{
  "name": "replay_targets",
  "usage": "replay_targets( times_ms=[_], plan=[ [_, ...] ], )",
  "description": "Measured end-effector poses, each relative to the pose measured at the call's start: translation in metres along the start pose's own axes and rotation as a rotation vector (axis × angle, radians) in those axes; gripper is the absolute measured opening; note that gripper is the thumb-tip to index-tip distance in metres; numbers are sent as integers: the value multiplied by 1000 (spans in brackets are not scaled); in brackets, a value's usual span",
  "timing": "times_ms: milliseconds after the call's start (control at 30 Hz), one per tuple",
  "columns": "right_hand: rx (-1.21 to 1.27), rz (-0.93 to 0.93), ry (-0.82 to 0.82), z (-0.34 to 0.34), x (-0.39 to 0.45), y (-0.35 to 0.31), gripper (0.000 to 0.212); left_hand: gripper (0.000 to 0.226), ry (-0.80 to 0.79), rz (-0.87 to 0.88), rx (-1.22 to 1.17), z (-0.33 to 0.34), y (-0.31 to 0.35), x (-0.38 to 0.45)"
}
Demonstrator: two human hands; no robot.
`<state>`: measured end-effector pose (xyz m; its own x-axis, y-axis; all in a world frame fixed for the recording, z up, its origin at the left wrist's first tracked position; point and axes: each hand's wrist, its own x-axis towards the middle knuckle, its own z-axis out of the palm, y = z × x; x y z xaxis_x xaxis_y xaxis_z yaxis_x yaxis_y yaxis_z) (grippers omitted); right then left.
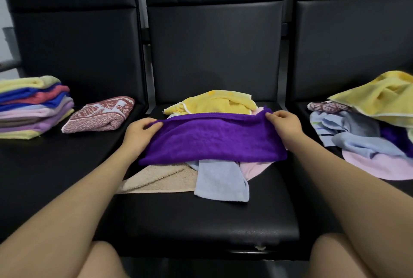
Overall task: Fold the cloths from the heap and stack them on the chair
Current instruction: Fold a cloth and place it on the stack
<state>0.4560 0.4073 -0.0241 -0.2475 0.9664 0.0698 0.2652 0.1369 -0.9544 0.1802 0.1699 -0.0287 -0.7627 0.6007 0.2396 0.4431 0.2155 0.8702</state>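
Three black padded chairs are standing side by side, forming one row of seats. The left chair (pixel 67 154) is carrying two items: a folded stack (pixel 33 108) of cloths in yellow, blue, pink, grey and lilac, whose exact layer count cannot be told, and just beside it one folded red patterned cloth (pixel 98 114), lying apart from the stack. The middle chair (pixel 212 217) is holding a small heap, in which five cloths are showing: one beige cloth (pixel 161 179), one light blue cloth (pixel 223 181), one pink cloth (pixel 252 169), one yellow cloth (pixel 214 101) at the back, and one purple cloth (pixel 212 139) lying across the top. The left hand (pixel 139 131) is pinching the far left corner of the purple cloth, fingers curled together on the fabric. The right hand (pixel 282 122) is pinching the far right corner likewise, fingers clamped on the edge. The right chair (pixel 308 108) is carrying the larger unfolded heap (pixel 362 134), in which a yellow towel is lying over light blue, pink, purple and patterned pieces; its number of cloths cannot be told.
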Motion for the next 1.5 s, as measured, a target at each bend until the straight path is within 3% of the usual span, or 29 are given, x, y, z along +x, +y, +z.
replay_targets(
  times_ms=[200, 433, 633, 767, 833, 1000, 1133, 1233, 1333, 1367, 1500],
  plan=[
    [-40, 142, 27, -4, 14, 9, 25, 29, 86, -193, -205, 2, 0, 13],
    [236, 190, 50, -3, 9, -5, 18, 11, 123, -415, -566, -1, 22, 24],
    [294, 309, 71, -4, 6, -10, 11, 9, 54, -490, -417, -3, 18, 24],
    [265, 334, 39, -4, 7, -8, 10, 12, 95, -416, -339, 1, 15, 28],
    [156, 298, 6, -5, 8, -4, 14, 17, 65, -375, -216, 5, 11, 26],
    [-388, 34, -33, -11, -7, -4, 26, 24, 20, -308, -9, 2, 3, 19],
    [-513, 46, -76, -9, -16, -13, 31, 31, -47, -332, 182, -2, 8, 3],
    [-477, 100, -168, -2, -17, -14, 42, 32, -123, -405, 124, -4, 13, -6],
    [-247, 179, -140, -1, -20, -13, 38, 61, -97, -474, -89, -13, 13, -9],
    [-182, 193, -124, -1, -18, -11, 35, 61, -95, -481, -128, -14, 14, -11],
    [10, 228, -124, -3, -20, -13, 42, 22, -103, -430, -117, -6, 23, -25]
  ],
)
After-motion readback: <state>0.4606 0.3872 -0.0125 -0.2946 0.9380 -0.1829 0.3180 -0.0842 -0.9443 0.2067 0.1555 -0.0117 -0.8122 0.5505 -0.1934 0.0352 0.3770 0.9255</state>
